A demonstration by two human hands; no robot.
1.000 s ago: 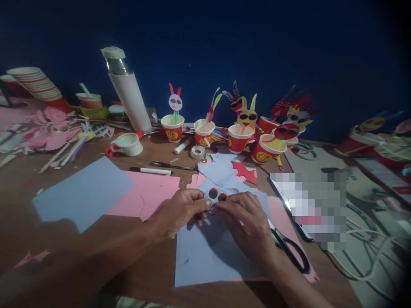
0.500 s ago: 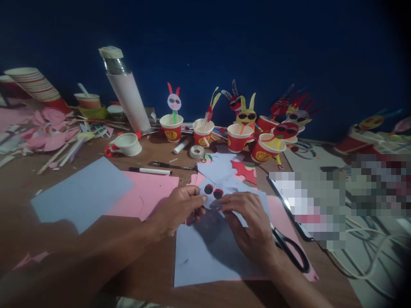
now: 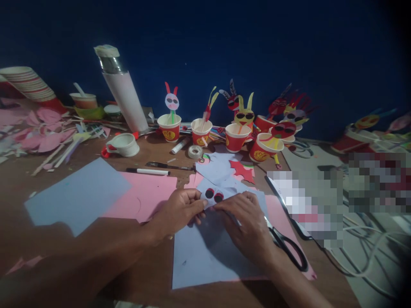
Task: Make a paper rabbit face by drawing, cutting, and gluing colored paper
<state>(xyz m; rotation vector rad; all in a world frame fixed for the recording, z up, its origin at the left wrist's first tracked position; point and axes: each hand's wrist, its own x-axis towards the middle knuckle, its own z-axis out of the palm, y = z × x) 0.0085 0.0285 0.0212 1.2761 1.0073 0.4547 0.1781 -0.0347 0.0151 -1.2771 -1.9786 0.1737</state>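
Observation:
Between my hands is a small white paper face with two black eyes rimmed in red. My left hand pinches its left edge between thumb and fingers. The fingertips of my right hand are closed at its lower right edge, where they hide part of it. Beneath both hands lies a pale bluish sheet of paper on pink paper. Scissors with black handles lie just right of my right hand, their blades partly covered. Paper scraps, including a red piece, lie beyond the face.
Behind stand red paper cups with paper figures, a roll of tape, a white mug and a tall flask. Two pens lie left of centre. A tablet-like device and cables sit at right.
My right hand has shifted slightly left and its fingertips now sit closer in along the paper face's lower edge. My left hand keeps its pinch. The view has moved slightly.

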